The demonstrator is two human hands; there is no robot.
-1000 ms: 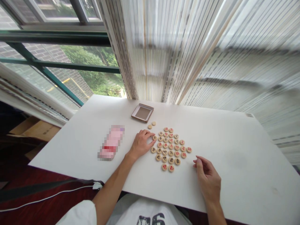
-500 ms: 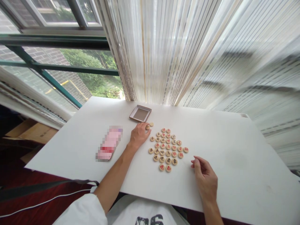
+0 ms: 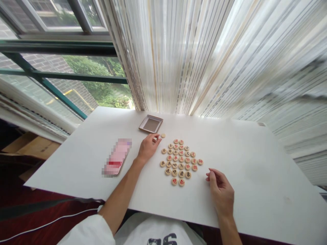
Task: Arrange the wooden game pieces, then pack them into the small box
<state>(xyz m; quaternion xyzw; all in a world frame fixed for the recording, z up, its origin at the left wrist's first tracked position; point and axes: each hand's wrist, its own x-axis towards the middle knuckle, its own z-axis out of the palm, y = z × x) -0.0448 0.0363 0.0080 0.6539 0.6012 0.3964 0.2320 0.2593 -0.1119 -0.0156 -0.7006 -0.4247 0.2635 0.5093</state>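
Round wooden Chinese chess pieces (image 3: 181, 159) with red and black characters lie face up in close rows on the white table. My left hand (image 3: 148, 148) is left of their far end, its thumb and fingers pinched together around a chess piece that is mostly hidden by the fingers. Just beyond those fingertips lies a single chess piece (image 3: 162, 135) with no marking showing. My right hand (image 3: 221, 191) rests on the table to the right of the rows, fingers curled in toward the thumb, with nothing visible in it.
A shallow square box (image 3: 151, 124) stands near the table's far edge, beyond my left hand. At the left lies a pink phone-like object (image 3: 117, 158), blurred by pixels. Striped curtains (image 3: 173, 58) hang along the far edge of the white table (image 3: 255, 163).
One of two pieces near my left fingertips has left the table and is in my left hand, which has drawn back slightly. The right hand stays in place; the view has shifted a little.
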